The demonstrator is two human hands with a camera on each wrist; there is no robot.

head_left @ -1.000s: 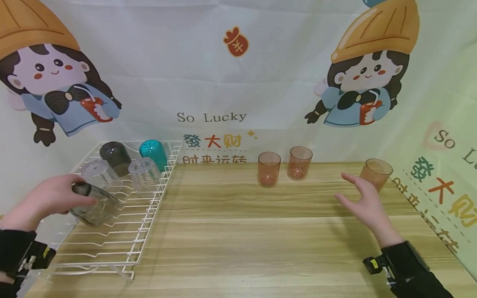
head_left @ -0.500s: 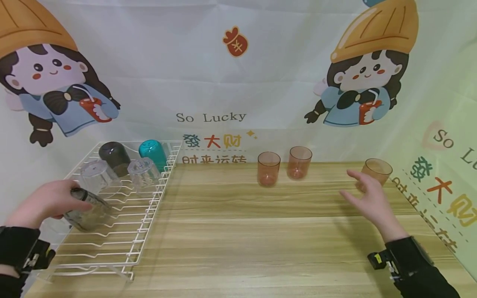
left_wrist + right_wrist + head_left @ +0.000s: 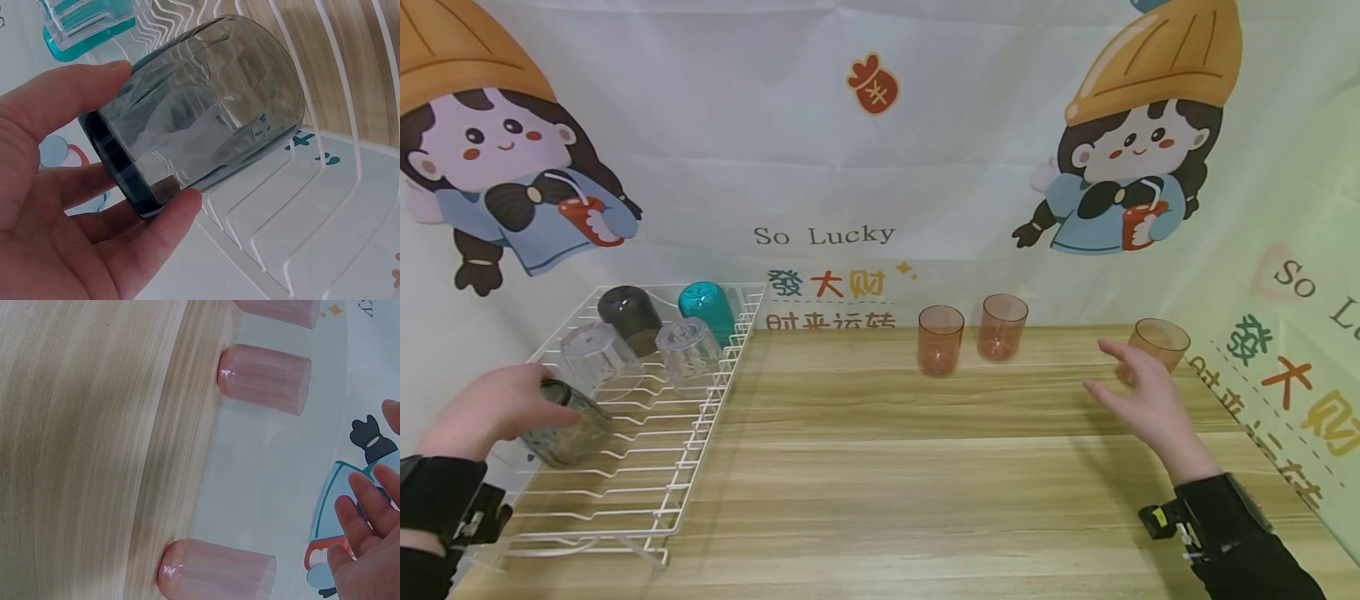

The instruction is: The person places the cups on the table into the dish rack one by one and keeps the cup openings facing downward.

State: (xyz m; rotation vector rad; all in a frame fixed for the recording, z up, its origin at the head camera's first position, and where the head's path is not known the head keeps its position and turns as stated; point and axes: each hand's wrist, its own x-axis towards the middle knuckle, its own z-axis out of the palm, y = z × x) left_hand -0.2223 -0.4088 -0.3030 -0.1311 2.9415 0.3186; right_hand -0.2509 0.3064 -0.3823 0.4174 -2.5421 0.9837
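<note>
With thumb and fingertips around its thick base, my left hand [image 3: 490,408] holds a smoky grey drinking glass [image 3: 212,106]. The glass is tilted, base toward the palm and mouth angled down at the white wire dish rack [image 3: 597,532]; whether its rim touches the wires I cannot tell. My right hand [image 3: 1146,408] hovers over the right side of the table with thumb and fingers apart, holding nothing. Just behind it stands a pinkish-amber glass [image 3: 1161,337], partly covered by the fingers in the head view.
On the rack's far half, inverted, are a dark glass [image 3: 630,317], a teal glass [image 3: 709,310] and two clear glasses [image 3: 597,354]. Two more pink glasses [image 3: 941,342] stand upright at the table's back edge, before a printed cloth backdrop [image 3: 820,192].
My left hand has moved the grey glass a little left and toward me over the rack. The right hand has shifted slightly right. The standing glasses stay put.
</note>
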